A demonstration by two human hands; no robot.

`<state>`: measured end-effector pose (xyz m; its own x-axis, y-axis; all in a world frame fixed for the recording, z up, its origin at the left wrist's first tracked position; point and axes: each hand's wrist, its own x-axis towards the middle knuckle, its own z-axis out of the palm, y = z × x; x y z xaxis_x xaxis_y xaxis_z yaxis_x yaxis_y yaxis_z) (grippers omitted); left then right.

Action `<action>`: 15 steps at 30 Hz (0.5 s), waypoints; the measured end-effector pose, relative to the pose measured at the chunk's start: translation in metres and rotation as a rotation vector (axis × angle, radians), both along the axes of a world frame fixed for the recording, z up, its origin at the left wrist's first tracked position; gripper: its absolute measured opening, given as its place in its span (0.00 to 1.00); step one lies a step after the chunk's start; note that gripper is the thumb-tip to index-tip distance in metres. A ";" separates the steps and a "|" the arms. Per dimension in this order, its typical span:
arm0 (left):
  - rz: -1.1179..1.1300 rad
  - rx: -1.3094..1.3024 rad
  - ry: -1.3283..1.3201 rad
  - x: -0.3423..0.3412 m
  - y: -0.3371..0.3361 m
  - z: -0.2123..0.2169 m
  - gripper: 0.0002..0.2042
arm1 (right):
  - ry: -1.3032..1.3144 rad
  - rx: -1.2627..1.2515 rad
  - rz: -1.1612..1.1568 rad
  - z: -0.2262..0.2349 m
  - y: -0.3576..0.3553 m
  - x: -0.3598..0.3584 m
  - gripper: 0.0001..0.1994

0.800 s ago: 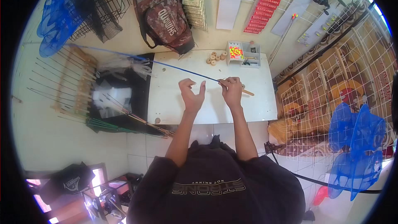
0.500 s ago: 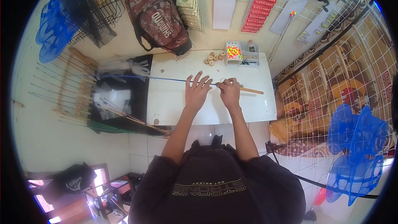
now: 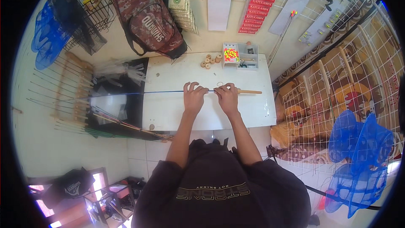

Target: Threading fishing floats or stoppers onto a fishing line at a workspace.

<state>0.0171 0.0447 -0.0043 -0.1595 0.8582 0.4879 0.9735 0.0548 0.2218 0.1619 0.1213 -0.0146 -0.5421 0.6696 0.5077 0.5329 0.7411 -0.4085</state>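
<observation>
A thin blue fishing rod (image 3: 162, 91) lies across the white table, its pale wooden handle (image 3: 252, 92) pointing right and its tip running off past the left edge. My left hand (image 3: 194, 100) pinches the blue shaft between thumb and forefinger, the other fingers curled above it. Just right of it, my right hand (image 3: 228, 100) is closed on the rod with a fingertip pinch, close to where the handle begins. The two pinches are a short gap apart. Whether a fine thread sits between the fingertips is too small to tell. A thin ring-shaped loop (image 3: 220, 83) lies behind my right hand.
Several small wooden spools (image 3: 207, 65) stand at the table's back, beside a divided tray (image 3: 253, 65) with bright beads. A camouflage bag (image 3: 154, 27) hangs behind. Thin rods fill a wooden rack (image 3: 82, 97) at left; blue nets (image 3: 352, 139) hang at right.
My left hand has gone from spread fingers over the rod to a pinch on it, nearer my right hand. My right hand keeps its pinch. The whole view has shifted slightly.
</observation>
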 end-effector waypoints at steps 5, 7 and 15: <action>0.061 -0.072 -0.087 -0.017 0.003 -0.007 0.05 | -0.015 -0.037 0.033 -0.014 0.013 -0.004 0.07; 0.074 -0.071 -0.096 -0.030 0.004 -0.016 0.05 | -0.032 -0.045 0.037 -0.017 0.016 -0.012 0.07; 0.139 -0.125 -0.163 -0.076 0.007 -0.044 0.04 | -0.125 -0.113 0.057 -0.043 0.029 -0.053 0.06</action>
<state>-0.0593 0.0519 -0.0479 -0.3484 0.8743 0.3379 0.9066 0.2228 0.3584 0.1092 0.1508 -0.0580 -0.6347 0.6852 0.3574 0.5435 0.7245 -0.4239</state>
